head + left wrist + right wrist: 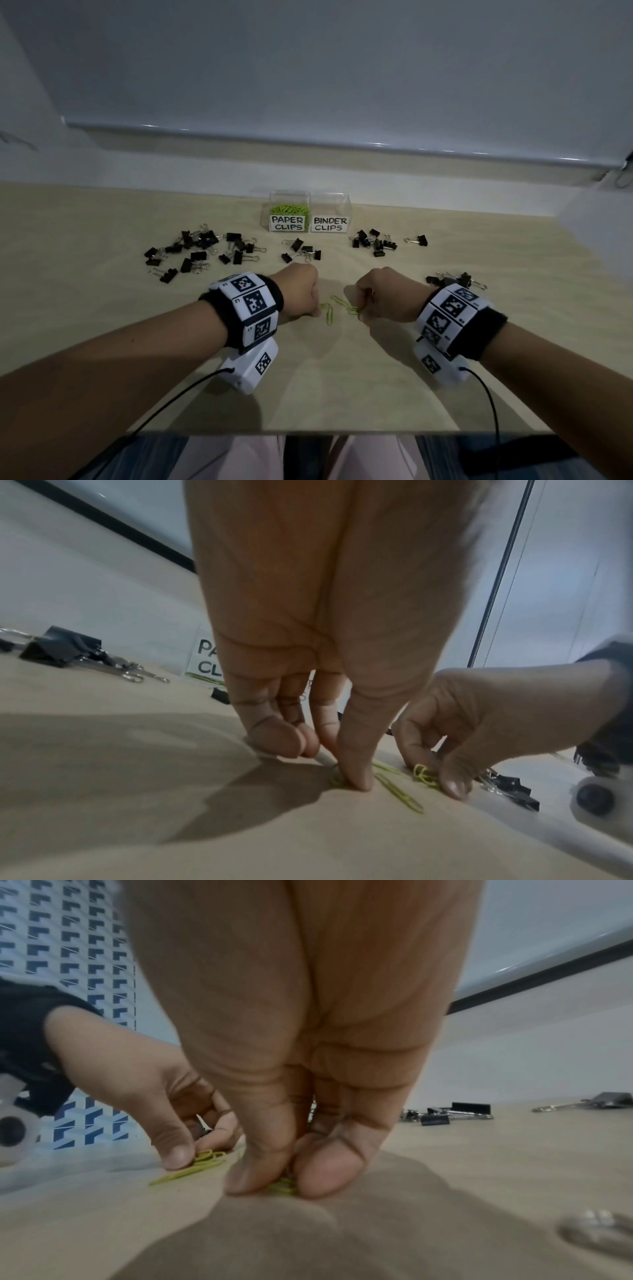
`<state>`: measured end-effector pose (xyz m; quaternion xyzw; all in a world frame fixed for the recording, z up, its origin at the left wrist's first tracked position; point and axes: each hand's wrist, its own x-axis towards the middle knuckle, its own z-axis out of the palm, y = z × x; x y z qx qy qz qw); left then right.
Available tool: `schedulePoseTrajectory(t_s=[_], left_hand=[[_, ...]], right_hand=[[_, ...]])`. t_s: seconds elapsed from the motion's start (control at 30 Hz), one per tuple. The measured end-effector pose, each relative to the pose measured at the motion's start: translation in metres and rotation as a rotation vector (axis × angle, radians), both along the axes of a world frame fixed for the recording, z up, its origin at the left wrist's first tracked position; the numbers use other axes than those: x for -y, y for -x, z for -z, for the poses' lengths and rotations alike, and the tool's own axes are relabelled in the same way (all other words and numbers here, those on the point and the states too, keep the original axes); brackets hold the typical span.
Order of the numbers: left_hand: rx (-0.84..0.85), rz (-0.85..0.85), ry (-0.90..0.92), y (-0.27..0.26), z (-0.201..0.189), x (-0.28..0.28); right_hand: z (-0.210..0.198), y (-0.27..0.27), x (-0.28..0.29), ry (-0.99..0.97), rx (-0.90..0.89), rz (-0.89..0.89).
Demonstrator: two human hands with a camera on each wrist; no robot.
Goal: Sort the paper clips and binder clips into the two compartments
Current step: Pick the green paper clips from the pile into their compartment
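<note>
Left hand [301, 291] pinches green paper clips [328, 313] flat on the counter [102, 342], right hand [380, 294] pinches a bunch just right of them; the "PAPER CLIPS" compartment [287, 214] lies straight ahead, far side.

Pale wood-grain surface [102, 342] in dim, even light, plain grey-white wall [308, 68] behind it, long rounded rail [308, 138] across the wall's foot, thin dark cord [496, 574] hanging there, blue-and-white patterned panel [78, 947] at one side
</note>
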<state>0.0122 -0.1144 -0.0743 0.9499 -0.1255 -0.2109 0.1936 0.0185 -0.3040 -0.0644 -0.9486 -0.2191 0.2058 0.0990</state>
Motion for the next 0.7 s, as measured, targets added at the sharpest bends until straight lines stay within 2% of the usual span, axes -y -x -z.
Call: schedulePoseTrajectory(t_s=[0.13, 0.23, 0.33, 0.53, 0.7], left_hand=[[0.067, 0.017, -0.008, 0.001, 0.003, 0.000], [0.126, 0.038, 0.110, 0.008, 0.001, 0.000], [0.112, 0.113, 0.193, 0.016, -0.002, 0.002], [0.078, 0.339, 0.021, 0.013, -0.004, 0.005], [0.110, 0.365, -0.071, 0.014, 0.000, 0.002]], right_hand=[[0.003, 0.006, -0.001, 0.036, 0.022, 0.001], [0.005, 0.010, 0.000, 0.018, 0.033, -0.022], [0.007, 0.013, 0.001, 0.007, 0.067, -0.019], [0.003, 0.014, 0.000, 0.018, 0.103, -0.016], [-0.001, 0.010, -0.011, -0.110, 0.103, 0.094]])
